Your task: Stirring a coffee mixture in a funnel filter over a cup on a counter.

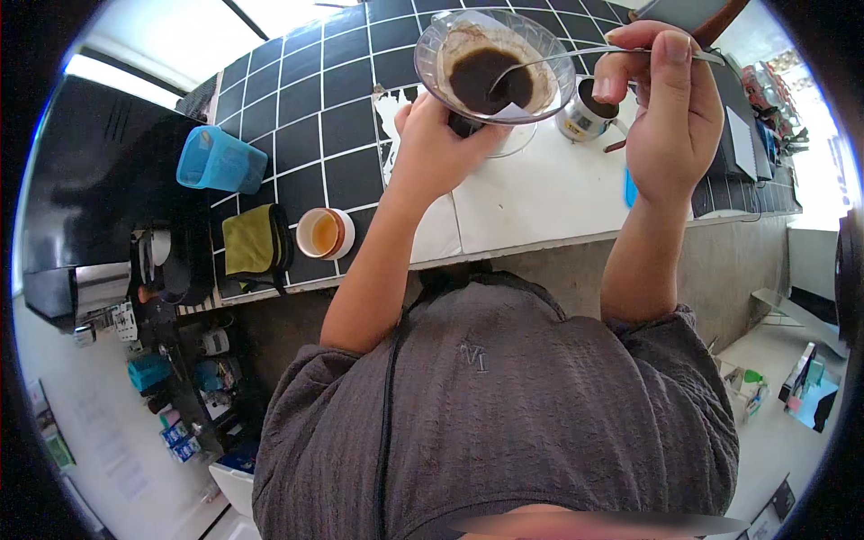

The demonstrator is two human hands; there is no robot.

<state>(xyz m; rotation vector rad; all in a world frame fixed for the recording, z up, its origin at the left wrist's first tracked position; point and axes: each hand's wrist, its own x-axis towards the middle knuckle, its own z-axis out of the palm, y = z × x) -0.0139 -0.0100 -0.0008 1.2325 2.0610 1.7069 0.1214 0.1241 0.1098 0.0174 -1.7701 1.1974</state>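
Note:
My left hand [442, 138] grips a clear pour-over dripper [563, 67] from its near side, over the counter. Inside it, a paper filter [466, 40] holds dark wet coffee grounds [479, 74]. My right hand [665, 101] pinches the handle of a metal spoon [594, 51], whose tip rests in the grounds. Below the dripper, partly hidden by it, a clear glass rim [520, 142] shows. A metal mug [582, 118] with dark contents stands between the dripper and my right hand.
A white cup of amber liquid [325, 233], a folded olive cloth [253, 241] and a blue plastic container [219, 162] are on the black-tiled counter [297, 128] at left. A blue object [630, 187] lies by my right wrist. A dark laptop-like object [725, 145] stands further right.

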